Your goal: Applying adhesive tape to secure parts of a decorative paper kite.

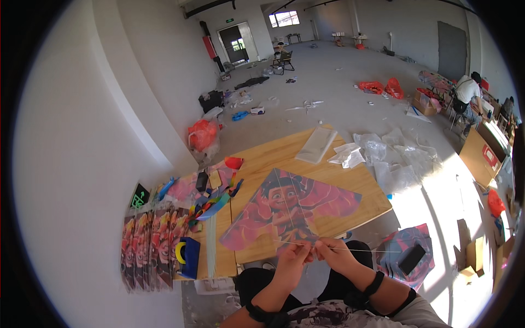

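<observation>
A pink and red kite [328,201] printed with a cartoon figure lies spread on the wooden table [262,156], its lower edge toward me. Thin pale lines run down its middle. At that lower edge my left hand [294,258] and my right hand [334,255] meet, fingertips almost touching. Both are closed in a pinch on a thin pale rod [372,250]. One end sticks out well to the right of my right hand; a shorter length shows left of my left hand, over the kite. My fingers hide the part between.
At the table's left are packaged kites [156,246], a blue tape dispenser [190,258], pale rods [211,249] and rainbow ribbons [210,212]. Clear plastic sleeves [316,145] lie at the far edge. Right of me, a black block [412,258] rests on more kite sheets [389,249]. A person [467,90] works far right.
</observation>
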Demonstrator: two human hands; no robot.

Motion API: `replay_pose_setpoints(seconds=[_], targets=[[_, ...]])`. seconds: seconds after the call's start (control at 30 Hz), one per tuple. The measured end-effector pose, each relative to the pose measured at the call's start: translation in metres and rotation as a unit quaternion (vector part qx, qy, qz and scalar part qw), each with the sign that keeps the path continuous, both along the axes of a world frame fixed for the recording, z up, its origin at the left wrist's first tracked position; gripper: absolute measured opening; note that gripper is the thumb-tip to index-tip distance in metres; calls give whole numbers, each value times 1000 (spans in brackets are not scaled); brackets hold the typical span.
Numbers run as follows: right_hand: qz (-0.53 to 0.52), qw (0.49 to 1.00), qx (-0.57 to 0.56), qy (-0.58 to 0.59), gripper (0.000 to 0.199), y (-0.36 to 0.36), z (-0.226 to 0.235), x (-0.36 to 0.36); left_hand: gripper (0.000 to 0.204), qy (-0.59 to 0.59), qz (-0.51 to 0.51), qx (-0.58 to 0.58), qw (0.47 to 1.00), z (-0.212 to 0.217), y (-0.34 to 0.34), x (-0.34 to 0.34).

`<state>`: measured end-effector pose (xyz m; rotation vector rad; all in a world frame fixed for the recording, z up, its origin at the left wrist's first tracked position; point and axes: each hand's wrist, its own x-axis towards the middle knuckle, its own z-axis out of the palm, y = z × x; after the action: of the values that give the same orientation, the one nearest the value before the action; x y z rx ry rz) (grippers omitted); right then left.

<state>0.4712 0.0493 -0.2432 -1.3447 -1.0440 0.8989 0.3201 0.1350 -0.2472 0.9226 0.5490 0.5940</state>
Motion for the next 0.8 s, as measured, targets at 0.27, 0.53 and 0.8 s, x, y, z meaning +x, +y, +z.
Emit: replay_pose_setpoints(seconds=[0.27, 0.53, 0.8], targets=[[33, 992, 8, 125, 38, -2, -28, 33, 24, 79, 18, 62, 995, -10, 51, 7], [-34, 972, -83, 215, 35, 12, -80, 73, 20, 115, -4, -25, 993, -67, 131, 49], [-71, 958, -196, 194, 31, 18, -128, 102, 21, 144, -52, -56, 987, -179, 231, 122]])
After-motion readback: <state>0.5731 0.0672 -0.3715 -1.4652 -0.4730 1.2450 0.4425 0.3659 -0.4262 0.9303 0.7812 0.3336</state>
